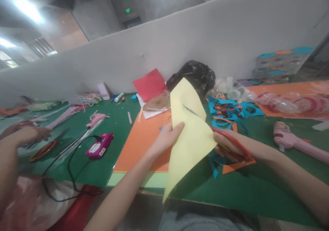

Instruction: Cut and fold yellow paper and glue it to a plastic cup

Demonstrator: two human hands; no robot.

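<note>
Left hand (167,138): fingers and thumb close in a narrow pinch on the edge of the sheet, holding it up off the table, apparently so the sheet stays free to turn.

Right hand (231,145): curled snugly around the scissors, at the sheet's other side, with the fingers wrapped over the grips.

Yellow card sheet (189,148): held up between both hands, tilted, with one corner pointing down toward the table edge. The two-handed hold seems to keep its bend under control.

Red-handled scissors (232,143): the handle lies in the right hand. A thin metal blade (190,110) shows against the upper part of the sheet, likely theirs, though the card hides the link.

Beneath the hands: an orange card sheet (144,145) lies on the green tabletop (246,196), and blue paper offcuts (231,109) and orange scraps (238,166) are heaped beside it, within easy reach of the right hand.

Further along the table: a pink glue gun (285,136) lies at the right, and a magenta corded device (99,146) sits at the left, its cable trailing over the table edge.

Back of the table: a red sheet (150,84), a black plastic bag (195,76) and a glue stick (119,96) stand against a white partition (180,46).

Nearby: another person's hand (31,135) is at work at the far left.
</note>
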